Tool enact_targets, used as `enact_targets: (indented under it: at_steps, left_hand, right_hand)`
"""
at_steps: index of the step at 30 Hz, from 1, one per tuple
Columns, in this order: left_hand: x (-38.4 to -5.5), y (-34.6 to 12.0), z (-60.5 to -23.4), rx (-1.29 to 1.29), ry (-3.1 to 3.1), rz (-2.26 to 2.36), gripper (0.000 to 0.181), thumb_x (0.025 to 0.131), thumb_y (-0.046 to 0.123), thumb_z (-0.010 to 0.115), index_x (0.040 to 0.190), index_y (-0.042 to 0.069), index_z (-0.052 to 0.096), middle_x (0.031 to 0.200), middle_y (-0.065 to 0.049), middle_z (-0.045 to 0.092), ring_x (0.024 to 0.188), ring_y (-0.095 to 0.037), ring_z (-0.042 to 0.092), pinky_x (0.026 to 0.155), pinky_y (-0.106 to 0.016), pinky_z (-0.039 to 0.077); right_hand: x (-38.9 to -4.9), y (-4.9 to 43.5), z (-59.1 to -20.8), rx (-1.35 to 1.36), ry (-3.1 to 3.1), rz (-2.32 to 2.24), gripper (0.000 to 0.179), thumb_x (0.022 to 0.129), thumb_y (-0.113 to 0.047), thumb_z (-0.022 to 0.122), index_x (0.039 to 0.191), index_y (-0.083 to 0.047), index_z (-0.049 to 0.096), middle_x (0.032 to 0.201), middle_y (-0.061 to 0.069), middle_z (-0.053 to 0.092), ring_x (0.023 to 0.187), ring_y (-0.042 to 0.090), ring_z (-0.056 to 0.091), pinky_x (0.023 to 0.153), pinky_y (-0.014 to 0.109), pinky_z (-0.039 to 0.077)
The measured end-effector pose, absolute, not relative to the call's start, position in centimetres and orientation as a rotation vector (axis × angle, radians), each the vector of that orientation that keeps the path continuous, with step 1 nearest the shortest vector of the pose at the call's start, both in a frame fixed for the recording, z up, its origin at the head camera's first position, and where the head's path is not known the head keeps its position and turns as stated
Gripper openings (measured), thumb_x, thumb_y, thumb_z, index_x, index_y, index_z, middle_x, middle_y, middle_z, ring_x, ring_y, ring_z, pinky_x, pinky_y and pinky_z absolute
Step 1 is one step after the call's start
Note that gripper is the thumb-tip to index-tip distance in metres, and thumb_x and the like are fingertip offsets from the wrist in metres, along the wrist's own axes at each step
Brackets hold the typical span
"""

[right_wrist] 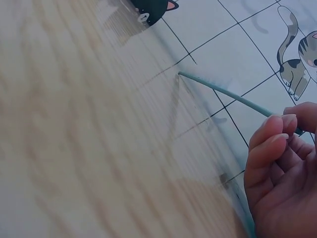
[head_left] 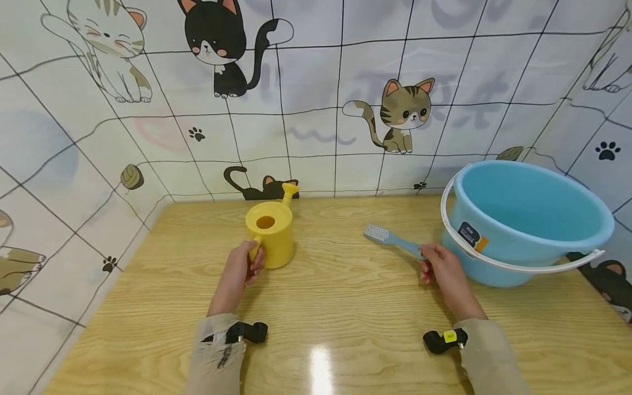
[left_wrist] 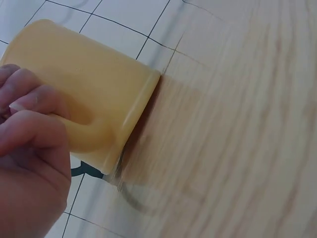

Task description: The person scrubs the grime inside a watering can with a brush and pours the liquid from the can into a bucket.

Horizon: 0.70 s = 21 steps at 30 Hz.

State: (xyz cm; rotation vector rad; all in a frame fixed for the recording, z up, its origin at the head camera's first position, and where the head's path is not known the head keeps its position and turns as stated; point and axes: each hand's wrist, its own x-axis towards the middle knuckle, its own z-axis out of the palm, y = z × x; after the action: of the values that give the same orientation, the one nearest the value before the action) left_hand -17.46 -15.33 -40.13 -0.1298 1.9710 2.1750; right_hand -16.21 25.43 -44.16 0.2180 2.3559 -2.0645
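On the left of the head view stands a yellow toy watering can (head_left: 278, 244), upright, its spout toward the back wall. My left hand (head_left: 243, 264) grips its handle; the left wrist view shows fingers curled round the handle (left_wrist: 81, 135). I cannot tell whether the can's base touches the table. To the right, a light blue brush (head_left: 406, 245) points left with its white bristles (head_left: 377, 233) facing up. My right hand (head_left: 446, 272) pinches the end of its handle between thumb and fingers. The right wrist view shows the brush (right_wrist: 228, 92) edge-on, its head low over the table.
A large light blue bucket (head_left: 503, 247) with a white handle (head_left: 523, 267) stands just right of my right hand. The wood-grain table (head_left: 326, 296) ends at a cat-patterned tile-print wall (head_left: 316, 131) behind and at both sides.
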Motion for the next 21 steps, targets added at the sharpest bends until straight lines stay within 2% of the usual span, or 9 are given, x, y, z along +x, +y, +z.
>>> enact_targets:
  at_steps: [12, 16, 21]
  left_hand:
    - [-16.5, -14.0, -39.0, -0.054, 1.989, 2.148, 0.041, 0.092, 0.023, 0.029, 0.060, -0.002, 0.034, 0.055, -0.007, 0.034, 0.045, -0.018, 0.028, 0.041, -0.031, 0.015]
    - [-17.0, -14.1, -40.0, -0.051, 1.940, 2.177, 0.042, 0.092, 0.024, 0.030, 0.058, 0.000, 0.034, 0.052, -0.005, 0.032, 0.043, -0.017, 0.027, 0.040, -0.032, 0.013]
    - [-17.8, -13.5, -41.5, -0.063, 1.899, 2.208, 0.042, 0.090, 0.030, 0.034, 0.058, 0.004, 0.037, 0.051, -0.003, 0.032, 0.043, -0.014, 0.027, 0.037, -0.027, 0.014]
  right_hand:
    - [-16.1, 25.3, -44.0, 0.220, 2.367, -2.065, 0.043, 0.092, -0.042, 0.043, 0.101, 0.000, 0.046, 0.070, 0.003, 0.051, 0.054, 0.011, 0.048, 0.048, 0.027, 0.044]
    - [-16.2, 25.2, -44.1, 0.232, 2.358, -2.061, 0.043, 0.092, -0.042, 0.043, 0.102, 0.000, 0.046, 0.071, 0.003, 0.050, 0.054, 0.011, 0.048, 0.048, 0.026, 0.044]
    - [-16.2, 25.3, -44.0, 0.214, 2.352, -2.067, 0.043, 0.092, -0.041, 0.043, 0.101, 0.000, 0.045, 0.071, 0.003, 0.048, 0.054, 0.011, 0.048, 0.049, 0.027, 0.045]
